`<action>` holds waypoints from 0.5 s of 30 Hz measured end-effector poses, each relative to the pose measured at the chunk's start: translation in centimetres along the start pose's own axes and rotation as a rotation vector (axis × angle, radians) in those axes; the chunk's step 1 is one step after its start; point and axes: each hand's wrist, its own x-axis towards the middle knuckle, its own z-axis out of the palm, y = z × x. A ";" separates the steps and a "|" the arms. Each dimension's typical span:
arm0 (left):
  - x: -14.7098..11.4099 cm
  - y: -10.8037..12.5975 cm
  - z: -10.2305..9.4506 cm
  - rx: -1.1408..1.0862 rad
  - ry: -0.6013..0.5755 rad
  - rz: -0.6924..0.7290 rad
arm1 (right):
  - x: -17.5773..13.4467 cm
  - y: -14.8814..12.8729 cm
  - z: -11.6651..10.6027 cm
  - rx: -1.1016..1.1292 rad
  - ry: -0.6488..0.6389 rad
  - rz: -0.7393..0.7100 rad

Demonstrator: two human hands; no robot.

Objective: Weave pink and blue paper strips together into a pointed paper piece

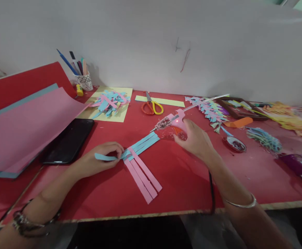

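My left hand (106, 156) pinches the woven end of several paper strips, beside a loose blue strip (105, 157) that curls back over the fingers. From that woven end, blue strips (147, 141) run up to the right and pink strips (143, 176) fan out down to the right, on the red table. My right hand (194, 140) is closed around the handle of a pink glue gun (175, 121). Its nozzle points left, just above the far ends of the blue strips. A clear glue stick (205, 101) juts out of its back.
Behind lie scissors (152, 105), a pale yellow strip (173, 101) and cut paper pieces (110, 102). Left are a black phone (70, 141), large pink sheets (34, 124) and a pen cup (85, 82). A spoon (235, 142), yarn bundle (264, 138) and purple power strip (298, 166) lie right.
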 end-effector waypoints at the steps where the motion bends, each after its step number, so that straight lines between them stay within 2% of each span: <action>1: 0.0 0.0 0.0 0.003 0.001 -0.002 | 0.0 -0.2 -0.1 0.006 -0.014 0.005; 4: -0.1 0.0 0.0 0.006 0.003 0.008 | -0.1 -0.6 0.0 0.029 -0.031 -0.018; 10: -0.2 -0.1 0.0 0.035 0.015 -0.006 | -0.4 -0.3 0.8 0.082 -0.068 -0.159; 15: -0.2 -0.4 0.2 0.023 0.021 -0.002 | -0.4 -0.2 1.3 0.089 -0.113 -0.193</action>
